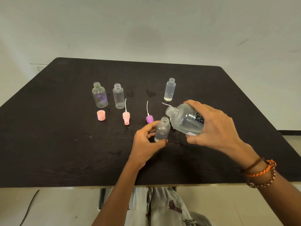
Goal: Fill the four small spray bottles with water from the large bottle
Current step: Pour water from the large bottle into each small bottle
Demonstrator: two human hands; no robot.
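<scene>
Step in hand: pouring from the large bottle (187, 120) into the small spray bottle (162, 130) held at lower centre of the frame; by the look of it, second of four fills.
Right hand (215, 126): wrapped round the large bottle's body, fingers curled over the label, bottle tipped with its open mouth pointing left and down, just above and beside the small neck.
Left hand (146, 141): pinching the small spray bottle between thumb and fingers, low on its body; upright, base on or very near the desk (65, 144) (cannot tell which).
Level in held bottle: some water low down; no stream visible between the mouths.
Pouring well: bring the large mouth directly over the small neck, lip almost touching; tip slowly for a thin stream; stop short of the threads so the sprayer tube fits without overflow.
Grip advice: keep the small bottle planted and vertical; light plastic, likely to tip if nudged.
Risk: spill on the desk (dark wet-looking patches already show at centre).
Filled bottle (170, 90): upper centre-right, open, water inside.
Empty bottles: one with purple print (99, 95) and a plain one (118, 97), centre-left, open.
Loose tops: pink cap (101, 115), pink sprayer (126, 117), purple sprayer (149, 118), lying in a row left of the hands.
</scene>
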